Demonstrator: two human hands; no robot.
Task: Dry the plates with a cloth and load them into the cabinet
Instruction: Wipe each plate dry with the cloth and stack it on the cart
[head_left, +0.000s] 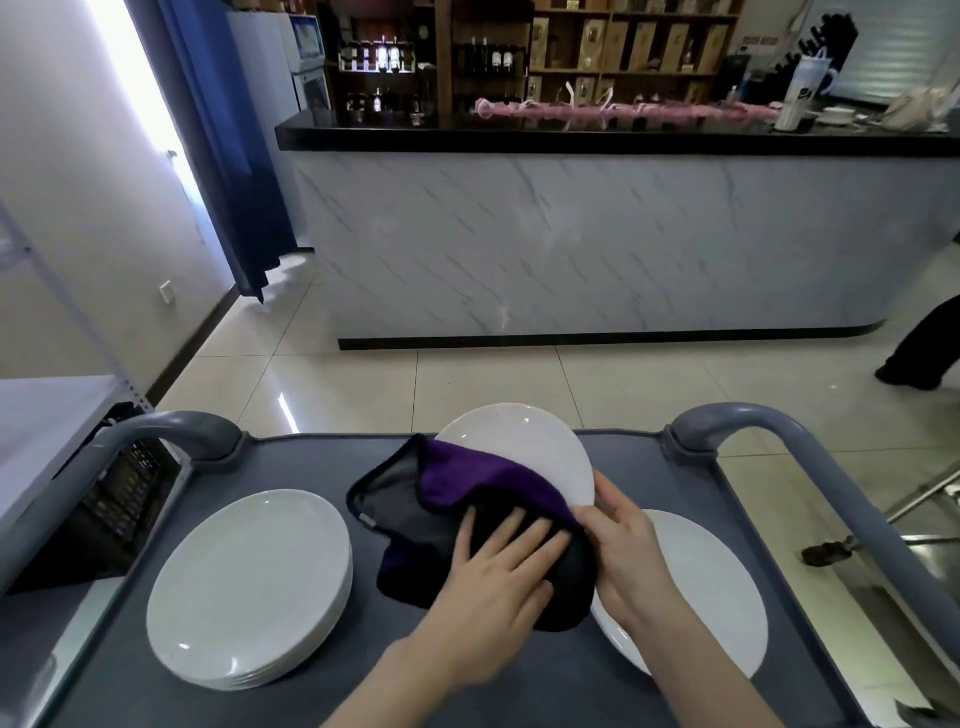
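Observation:
A white plate (524, 452) is tilted up over the middle of the grey cart top (415, 675). My right hand (628, 551) grips its right edge. A purple and grey cloth (436, 499) is draped over the plate's lower half, and my left hand (498, 577) presses flat on the cloth with spread fingers. A stack of white plates (249, 587) sits on the cart at the left. A single white plate (696, 597) lies at the right, partly under my right arm.
The cart has grey curved handles at the left (171, 436) and right (769, 431). A black crate (119, 504) and a white shelf (47, 431) stand to the left. A marble-fronted counter (571, 234) lies ahead across the tiled floor; a person's leg (919, 353) shows at the right.

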